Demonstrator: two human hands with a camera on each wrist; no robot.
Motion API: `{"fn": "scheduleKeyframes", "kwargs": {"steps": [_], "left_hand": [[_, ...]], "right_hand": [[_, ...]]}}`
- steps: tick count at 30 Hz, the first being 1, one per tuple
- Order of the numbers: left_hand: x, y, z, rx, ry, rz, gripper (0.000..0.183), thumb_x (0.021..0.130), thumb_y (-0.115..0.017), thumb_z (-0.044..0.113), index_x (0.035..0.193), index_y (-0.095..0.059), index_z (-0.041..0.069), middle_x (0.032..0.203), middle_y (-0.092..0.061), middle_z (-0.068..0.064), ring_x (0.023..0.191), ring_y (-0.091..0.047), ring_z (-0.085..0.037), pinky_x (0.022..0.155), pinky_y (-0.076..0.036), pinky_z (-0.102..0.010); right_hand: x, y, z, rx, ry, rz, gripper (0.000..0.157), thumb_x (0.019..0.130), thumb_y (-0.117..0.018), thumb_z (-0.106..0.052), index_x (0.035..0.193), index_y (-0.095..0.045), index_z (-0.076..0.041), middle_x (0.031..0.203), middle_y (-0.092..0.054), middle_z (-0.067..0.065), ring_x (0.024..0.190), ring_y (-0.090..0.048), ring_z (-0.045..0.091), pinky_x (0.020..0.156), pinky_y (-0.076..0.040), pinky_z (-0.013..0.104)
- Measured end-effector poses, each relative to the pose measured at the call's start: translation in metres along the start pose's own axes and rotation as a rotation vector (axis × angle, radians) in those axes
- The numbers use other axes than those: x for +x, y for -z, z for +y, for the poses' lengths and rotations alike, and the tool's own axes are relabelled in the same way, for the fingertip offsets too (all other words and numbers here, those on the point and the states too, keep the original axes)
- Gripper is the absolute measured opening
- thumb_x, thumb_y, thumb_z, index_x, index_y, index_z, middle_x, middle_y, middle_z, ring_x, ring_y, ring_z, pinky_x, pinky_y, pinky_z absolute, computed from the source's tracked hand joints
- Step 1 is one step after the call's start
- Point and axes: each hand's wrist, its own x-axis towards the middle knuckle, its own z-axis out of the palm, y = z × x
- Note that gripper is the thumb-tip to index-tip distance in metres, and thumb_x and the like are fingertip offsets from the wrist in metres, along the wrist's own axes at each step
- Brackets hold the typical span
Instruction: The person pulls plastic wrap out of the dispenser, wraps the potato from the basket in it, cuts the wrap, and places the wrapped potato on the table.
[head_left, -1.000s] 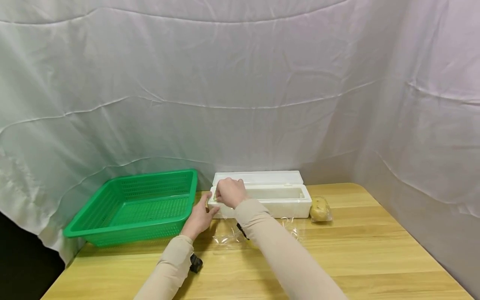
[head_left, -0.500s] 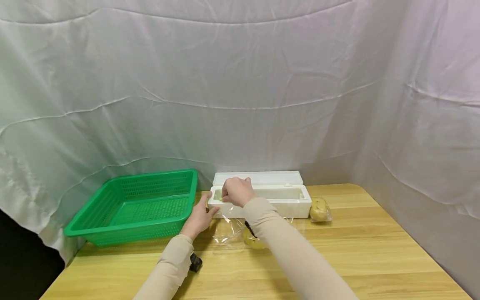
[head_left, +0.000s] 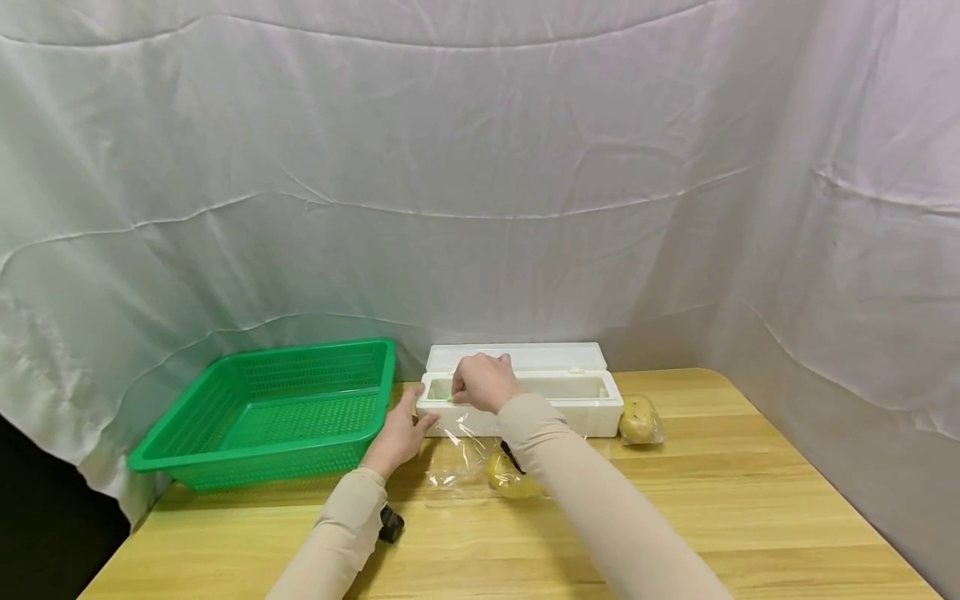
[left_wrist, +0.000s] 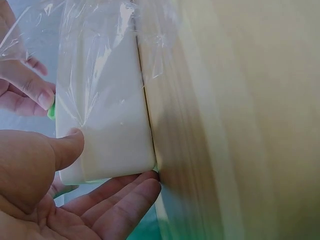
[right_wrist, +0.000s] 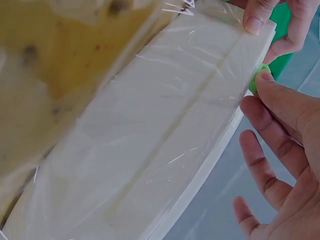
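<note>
A long white cling film box (head_left: 570,417) lies on the table with its lid raised at the back. My left hand (head_left: 396,435) grips its left end, thumb on the film over the front face and fingers round the end. With thumb and index finger, my right hand (head_left: 483,382) pinches a small green slide cutter (right_wrist: 253,86) at the box's upper edge, its other fingers spread loosely. Clear cling film (head_left: 453,471) drapes from the box over the front onto the table. A yellow potato (head_left: 506,477) lies under it, partly hidden by the right forearm.
A film-wrapped potato (head_left: 640,419) sits at the box's right end. The green plastic basket (head_left: 262,457) stands to the left, close to the left hand. A pale curtain (head_left: 510,267) hangs behind the wooden table (head_left: 750,500).
The right hand has slid rightward along the box edge with the slide cutter, from near the left end. More of the potato in front now shows. The left hand has stayed put.
</note>
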Motion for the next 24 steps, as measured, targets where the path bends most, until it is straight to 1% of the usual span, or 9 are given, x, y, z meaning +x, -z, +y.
{"fn": "scheduleKeyframes", "kwargs": {"steps": [5,7,12,16,24], "left_hand": [[-0.0009,0.0005,0.0004,0.013,-0.01,0.004,0.058,0.109,-0.063,0.019,0.159,-0.039,0.001,0.143,-0.061,-0.037,0.129,-0.066,-0.045,0.106,-0.053,-0.06],[-0.001,0.0006,0.0003,0.014,-0.011,0.003,0.058,0.109,-0.063,0.019,0.159,-0.039,0.001,0.144,-0.061,-0.036,0.131,-0.064,-0.046,0.108,-0.052,-0.061],[-0.0009,0.0005,0.0,0.011,-0.016,0.001,0.057,0.11,-0.062,0.018,0.159,-0.038,0.001,0.146,-0.06,-0.036,0.133,-0.063,-0.047,0.11,-0.051,-0.062],[-0.001,0.0005,-0.0004,0.01,-0.021,-0.002,0.056,0.11,-0.061,0.017,0.159,-0.037,0.001,0.147,-0.059,-0.036,0.138,-0.058,-0.05,0.114,-0.048,-0.063],[-0.0008,0.0002,-0.0011,0.009,-0.027,-0.002,0.056,0.11,-0.06,0.016,0.159,-0.037,0.0,0.147,-0.059,-0.036,0.139,-0.057,-0.05,0.115,-0.047,-0.063]], "right_hand": [[-0.0011,0.0004,0.0017,-0.001,0.019,0.006,0.012,0.087,-0.09,-0.029,0.078,-0.082,-0.025,0.083,-0.079,-0.011,0.084,-0.069,0.011,0.096,-0.046,0.051],[-0.0013,0.0006,0.0021,-0.003,0.025,0.009,0.011,0.087,-0.09,-0.029,0.079,-0.083,-0.024,0.084,-0.079,-0.011,0.084,-0.069,0.012,0.095,-0.047,0.051],[-0.0019,0.0012,0.0027,-0.012,0.028,0.008,0.011,0.087,-0.09,-0.029,0.08,-0.083,-0.024,0.084,-0.079,-0.01,0.085,-0.069,0.013,0.095,-0.046,0.051],[-0.0024,0.0013,0.0029,-0.018,0.025,0.008,0.012,0.087,-0.09,-0.029,0.079,-0.083,-0.025,0.084,-0.079,-0.01,0.086,-0.069,0.014,0.096,-0.046,0.051],[-0.0032,0.0013,0.0043,-0.031,0.026,0.01,0.012,0.088,-0.089,-0.03,0.078,-0.082,-0.026,0.085,-0.079,-0.011,0.088,-0.069,0.013,0.095,-0.046,0.051]]}}
